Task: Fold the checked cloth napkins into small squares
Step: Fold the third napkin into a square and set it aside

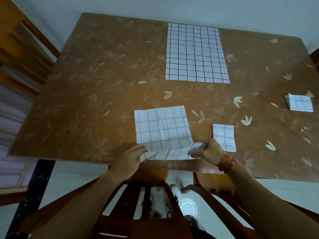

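A white checked napkin [163, 128] lies near the front edge of the table [86, 87]. Its near edge is lifted off the tabletop. My left hand [128, 159] pinches the near left corner and my right hand [209, 151] pinches the near right corner. Just right of my right hand lies a small folded square [224, 138]. Another folded square [299, 102] sits near the right edge. A larger unfolded napkin [196, 53] is spread flat at the far side.
The table wears a brown cloth with a pale leaf print. Wooden chairs stand at the near edge [146, 195] and at the left [22, 54]. A white floor shows below the table's front edge.
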Demonstrator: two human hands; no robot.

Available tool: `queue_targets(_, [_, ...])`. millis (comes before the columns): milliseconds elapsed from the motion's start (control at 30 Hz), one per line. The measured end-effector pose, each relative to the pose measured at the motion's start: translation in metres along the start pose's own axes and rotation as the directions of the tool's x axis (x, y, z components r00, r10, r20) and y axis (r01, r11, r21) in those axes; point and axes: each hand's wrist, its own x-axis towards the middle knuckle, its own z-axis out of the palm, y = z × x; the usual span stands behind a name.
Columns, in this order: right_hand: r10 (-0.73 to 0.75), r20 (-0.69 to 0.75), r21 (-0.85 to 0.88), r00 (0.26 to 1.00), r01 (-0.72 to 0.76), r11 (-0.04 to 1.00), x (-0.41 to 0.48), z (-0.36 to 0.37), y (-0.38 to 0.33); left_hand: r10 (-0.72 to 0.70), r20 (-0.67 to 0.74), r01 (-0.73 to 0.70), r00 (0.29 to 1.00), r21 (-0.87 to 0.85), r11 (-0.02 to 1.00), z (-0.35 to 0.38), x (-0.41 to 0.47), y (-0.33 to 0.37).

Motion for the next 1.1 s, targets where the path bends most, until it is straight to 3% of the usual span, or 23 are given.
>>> queue_targets(100, [-0.228, -0.059, 0.005, 0.972, 0.229, 0.973, -0.007, 0.004, -0.022, -0.037, -0.01, 0.037, 0.999, -0.028, 0.999, -0.005, 0.007, -0.001])
queue_targets(200, [-0.33, -0.128, 0.06, 0.935, 0.339, 0.939, -0.011, 0.004, -0.037, -0.07, -0.024, 0.068, 0.997, -0.075, 0.995, -0.01, 0.015, -0.002])
queue_targets(367, [-0.36, -0.074, 0.071, 0.93, 0.365, 0.928, 0.002, -0.001, -0.04, -0.151, -0.063, 0.142, 0.986, -0.129, 0.981, -0.024, 0.031, 0.005])
queue_targets(567, [-0.383, -0.12, 0.077, 0.916, 0.393, 0.916, 0.029, -0.001, -0.061, -0.272, -0.021, 0.263, 0.962, -0.189, 0.946, -0.036, 0.059, 0.003])
queue_targets(833, [-0.34, -0.125, 0.122, 0.932, 0.355, 0.927, 0.065, 0.008, -0.074, -0.433, -0.086, 0.387, 0.897, -0.321, 0.864, -0.034, 0.087, -0.007])
queue_targets(1100, [-0.244, -0.214, 0.086, 0.946, 0.267, 0.96, 0.079, 0.005, -0.072, -0.458, -0.036, 0.411, 0.888, -0.385, 0.827, -0.032, 0.083, -0.008])
